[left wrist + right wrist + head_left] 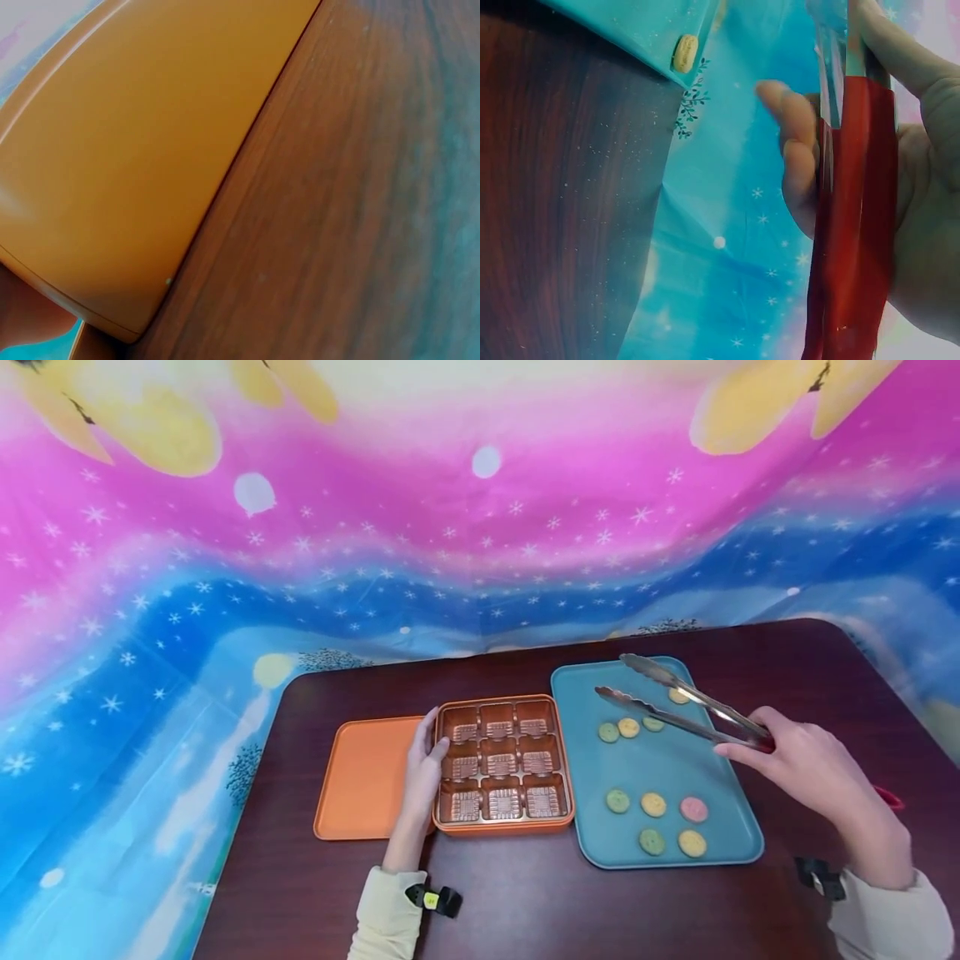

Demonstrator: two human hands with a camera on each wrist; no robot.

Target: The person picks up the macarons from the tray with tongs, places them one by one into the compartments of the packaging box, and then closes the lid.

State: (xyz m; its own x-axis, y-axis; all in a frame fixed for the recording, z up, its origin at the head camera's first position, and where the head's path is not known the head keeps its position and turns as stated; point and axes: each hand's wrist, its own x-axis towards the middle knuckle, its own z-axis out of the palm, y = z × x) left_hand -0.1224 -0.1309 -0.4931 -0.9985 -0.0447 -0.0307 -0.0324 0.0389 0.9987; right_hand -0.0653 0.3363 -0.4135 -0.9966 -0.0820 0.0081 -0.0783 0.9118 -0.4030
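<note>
In the head view, the left hand (424, 768) rests on the left side of an orange box (504, 828) with a nine-compartment brown insert (501, 765); no cookies show in it. The right hand (813, 768) grips metal tongs (693, 700), their arms spread apart above a teal tray (667, 777). Nothing is between the tips. On the tray lie several round cookies: green (618, 801), yellow (653, 804) and one pink (693, 809). The right wrist view shows fingers curled round the red handle (859, 217). Part of the left hand (34, 311) shows beside the box (142, 150) in the left wrist view.
An orange lid (369, 781) lies flat on the dark wooden table (502, 893), left of the box and partly behind the left hand. A colourful cloth (465, 527) with snowflakes hangs behind the table.
</note>
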